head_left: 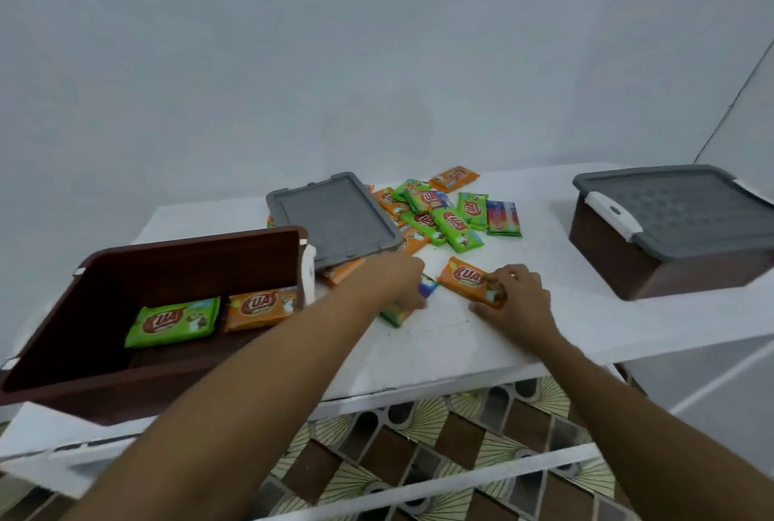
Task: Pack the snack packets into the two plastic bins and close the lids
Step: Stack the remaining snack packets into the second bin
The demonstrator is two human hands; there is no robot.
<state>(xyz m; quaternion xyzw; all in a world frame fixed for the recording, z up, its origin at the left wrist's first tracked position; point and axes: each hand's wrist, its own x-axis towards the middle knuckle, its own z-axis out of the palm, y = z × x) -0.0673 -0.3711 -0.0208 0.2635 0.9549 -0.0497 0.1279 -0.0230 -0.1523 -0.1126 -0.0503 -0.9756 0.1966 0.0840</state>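
An open brown bin (188, 252) stands at the table's left with a green packet (174, 321) and an orange packet (261, 309) inside. Its grey lid (335, 219) lies flat behind it, partly over some packets. A second brown bin with its grey lid on (670, 227) stands at the right. A heap of several green and orange packets (444, 210) lies at the back middle. My left hand (393, 277) grips a green packet (396, 315) on the table. My right hand (519, 302) pinches an orange packet (465, 279) at its near end.
The white table (452, 344) ends close in front of my arms, with white rails below and a patterned tiled floor (439, 436) under it. A plain pale wall stands right behind the table. A multicoloured packet (504, 219) lies at the heap's right side.
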